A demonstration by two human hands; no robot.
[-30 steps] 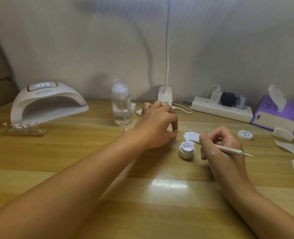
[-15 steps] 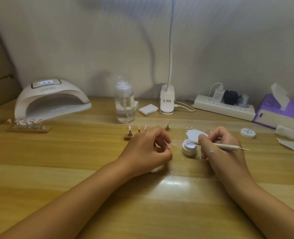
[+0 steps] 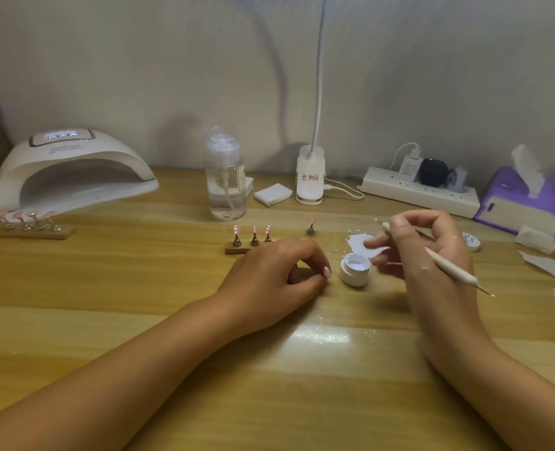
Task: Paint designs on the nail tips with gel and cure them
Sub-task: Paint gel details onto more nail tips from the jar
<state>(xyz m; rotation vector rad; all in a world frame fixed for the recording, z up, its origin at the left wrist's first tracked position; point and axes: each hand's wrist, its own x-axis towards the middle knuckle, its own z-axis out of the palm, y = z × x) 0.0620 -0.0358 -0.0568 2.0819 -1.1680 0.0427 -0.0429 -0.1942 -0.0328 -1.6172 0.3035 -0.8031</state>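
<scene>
Three pink nail tips (image 3: 253, 236) stand on a small wooden holder, and a single tip (image 3: 311, 226) stands apart to their right. An open white gel jar (image 3: 354, 271) sits between my hands. My left hand (image 3: 276, 278) rests on the table just in front of the holder, fingers curled with thumb against forefinger; anything inside them is hidden. My right hand (image 3: 432, 255) hovers right of the jar and holds a thin white tool (image 3: 448, 265) across its fingers, metal point toward the lower right. Its fingertips are blurred.
The white curing lamp (image 3: 71, 170) stands at the back left, with a second row of tips (image 3: 25, 222) in front. Behind are a pump bottle (image 3: 225, 180), desk lamp base (image 3: 310, 177), power strip (image 3: 419, 190) and purple tissue box (image 3: 523, 203). Paper scraps (image 3: 549, 265) lie at right.
My left hand pulled back from the holder toward me and settled on the table. My right hand lifted from beside the jar, and the tool now slants more steeply.
</scene>
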